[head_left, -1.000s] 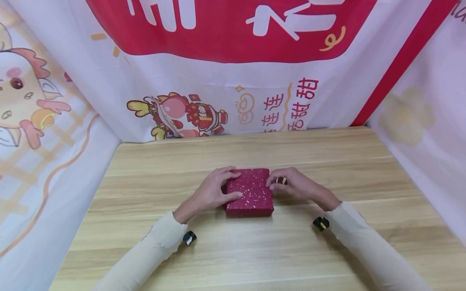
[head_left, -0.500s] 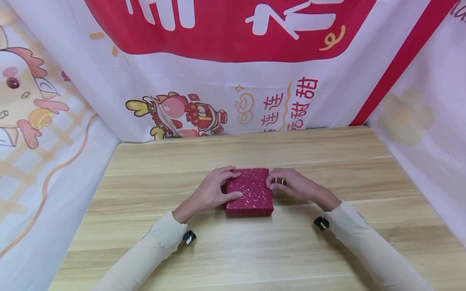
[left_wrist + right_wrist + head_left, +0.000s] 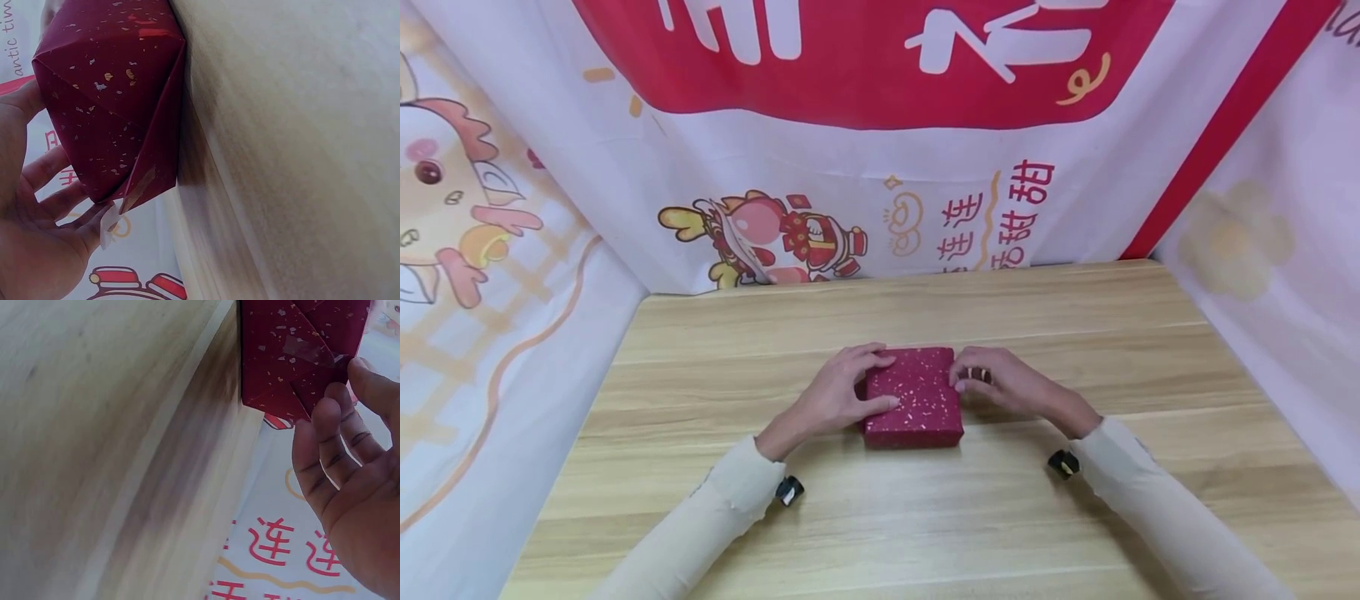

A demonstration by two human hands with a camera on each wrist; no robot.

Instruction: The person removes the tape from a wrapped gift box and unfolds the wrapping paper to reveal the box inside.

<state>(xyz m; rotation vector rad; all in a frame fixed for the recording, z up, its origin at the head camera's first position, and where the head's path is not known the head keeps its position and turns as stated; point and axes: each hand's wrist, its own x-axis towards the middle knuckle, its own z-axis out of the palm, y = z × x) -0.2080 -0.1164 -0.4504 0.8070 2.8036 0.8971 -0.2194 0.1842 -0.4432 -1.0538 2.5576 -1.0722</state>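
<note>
A flat box wrapped in dark red paper with gold and silver flecks (image 3: 917, 400) lies on the wooden table. My left hand (image 3: 838, 389) grips its left side, thumb on top and fingers along the far edge. In the left wrist view, a folded paper flap (image 3: 150, 156) shows at the box's left end, with a small white piece (image 3: 110, 226) by the fingertips. My right hand (image 3: 1003, 379) is at the right end, fingers bent. Its thumb tip and fingertips meet the end's edge, at a strip of clear tape (image 3: 306, 350); the exact contact is partly hidden.
The wooden table (image 3: 910, 517) extends around the box on every side. Behind it hangs a white cloth (image 3: 865, 154) with red print and cartoon figures, and similar cloths hang at both sides. A small black device (image 3: 790, 490) is on each wrist.
Almost nothing differs. The box and left hand stay in place; the right hand and wrist shift very slightly.
</note>
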